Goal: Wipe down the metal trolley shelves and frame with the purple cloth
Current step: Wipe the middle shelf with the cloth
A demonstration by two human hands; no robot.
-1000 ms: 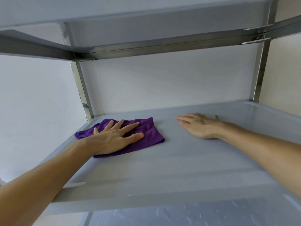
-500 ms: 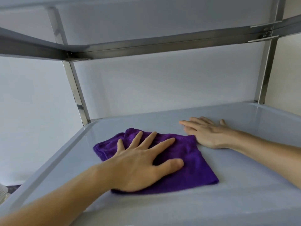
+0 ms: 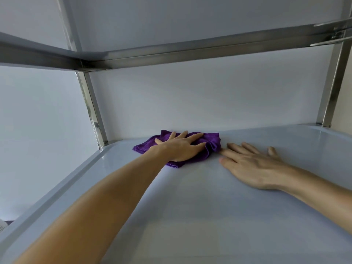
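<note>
The purple cloth (image 3: 192,147), a soft, nubbly microfibre square, lay rumpled and bunched into folds at the far edge of the trolley shelf (image 3: 209,216), toward its back left corner. The left hand (image 3: 181,148) pressed flat on top of it, fingers straight and spread, holding nothing in a grip. The right hand (image 3: 253,166) rested palm down on the bare shelf just beside the cloth, fingers extended, its fingertips nearly touching the cloth's folded right edge. The shelf was a smooth, pale grey metal sheet with a raised lip. Shiny angular steel posts (image 3: 91,109) rose at the back corners to a steel crossbar (image 3: 190,52) under the upper shelf.
</note>
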